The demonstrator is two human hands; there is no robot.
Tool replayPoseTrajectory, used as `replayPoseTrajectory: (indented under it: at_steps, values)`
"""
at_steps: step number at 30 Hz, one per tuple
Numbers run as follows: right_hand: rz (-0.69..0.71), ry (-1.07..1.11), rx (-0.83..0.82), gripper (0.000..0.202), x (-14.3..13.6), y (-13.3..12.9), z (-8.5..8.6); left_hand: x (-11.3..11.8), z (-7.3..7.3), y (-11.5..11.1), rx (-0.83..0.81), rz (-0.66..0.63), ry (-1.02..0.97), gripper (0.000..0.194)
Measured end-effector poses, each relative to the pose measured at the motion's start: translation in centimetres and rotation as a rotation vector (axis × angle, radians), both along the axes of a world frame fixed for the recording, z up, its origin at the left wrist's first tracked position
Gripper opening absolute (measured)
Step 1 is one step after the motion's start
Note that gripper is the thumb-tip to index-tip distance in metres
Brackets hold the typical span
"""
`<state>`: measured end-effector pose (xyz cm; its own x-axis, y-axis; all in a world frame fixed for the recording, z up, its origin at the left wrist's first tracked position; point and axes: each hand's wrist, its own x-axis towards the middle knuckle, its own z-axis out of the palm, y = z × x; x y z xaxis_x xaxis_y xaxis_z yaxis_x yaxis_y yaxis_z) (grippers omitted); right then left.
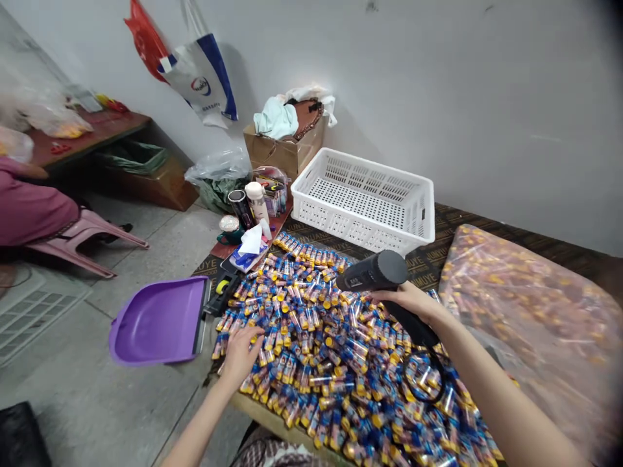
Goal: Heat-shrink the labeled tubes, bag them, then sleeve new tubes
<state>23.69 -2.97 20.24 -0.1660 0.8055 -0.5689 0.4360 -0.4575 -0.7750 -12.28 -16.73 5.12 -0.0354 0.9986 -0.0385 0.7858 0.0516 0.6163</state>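
Observation:
In my right hand (407, 299) is a black hair dryer (372, 271), its barrel pointing left over the pile and its handle reaching down toward the right. A black cord loop hangs below the handle. My left hand (242, 350) rests at the left edge of the pile, fingers apart and touching the tubes. Small clear tubes (335, 344) with yellow and blue ends and printed labels cover much of the table. Along the back, several tubes stand in a curved row.
A white plastic crate (360, 227) stands behind the pile. To the right lies a big clear bag (530, 324) of similar pieces. A purple dustpan (158, 321), a tape dispenser (222, 290) and bottles (256, 201) are at the left. A person (34, 201) sits on a pink stool.

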Motion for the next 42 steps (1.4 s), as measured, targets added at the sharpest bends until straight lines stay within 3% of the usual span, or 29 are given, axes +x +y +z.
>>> replayPoseTrajectory:
  at_steps: [5,8,11,14,19,23,26,31,34,37,42]
  values:
    - [0.087,0.184,-0.046,0.033,4.3,-3.4,-0.1,5.6,0.1,-6.6,-0.012,0.079,0.017,0.030]
    - [0.147,0.221,-0.078,0.030,7.5,-5.4,-0.5,9.0,0.1,-9.9,-0.046,0.054,0.055,0.027]
    - [0.169,0.194,-0.102,0.028,11.3,-7.0,-0.8,11.6,0.6,-11.6,-0.084,0.003,0.092,0.024]
    - [0.124,0.162,-0.139,0.029,15.4,-8.0,-1.2,13.1,1.3,-11.6,-0.104,-0.022,0.110,0.022]
    - [-0.071,0.127,-0.055,0.037,21.4,-6.7,-2.5,14.5,1.9,-8.5,-0.126,-0.061,0.131,0.024]
    - [-0.189,0.121,0.038,0.036,23.3,-3.6,-3.9,15.9,2.0,-4.7,-0.129,-0.133,0.131,0.025]
    - [-0.219,0.133,0.022,0.034,22.0,-0.9,-4.9,16.8,1.8,-1.8,-0.139,-0.188,0.129,0.026]
    - [-0.141,0.273,0.024,0.032,17.0,3.9,-6.8,18.8,1.8,3.4,-0.166,-0.285,0.182,0.024]
    - [-0.104,0.322,0.022,0.031,15.7,5.6,-7.2,20.5,1.8,6.9,-0.178,-0.382,0.219,0.022]
    - [-0.133,0.221,0.037,0.030,17.8,4.8,-6.7,22.2,1.5,9.8,-0.163,-0.460,0.236,0.022]
    - [-0.247,0.012,-0.009,0.035,25.4,-0.8,-5.4,23.3,0.2,13.2,-0.143,-0.522,0.245,0.022]
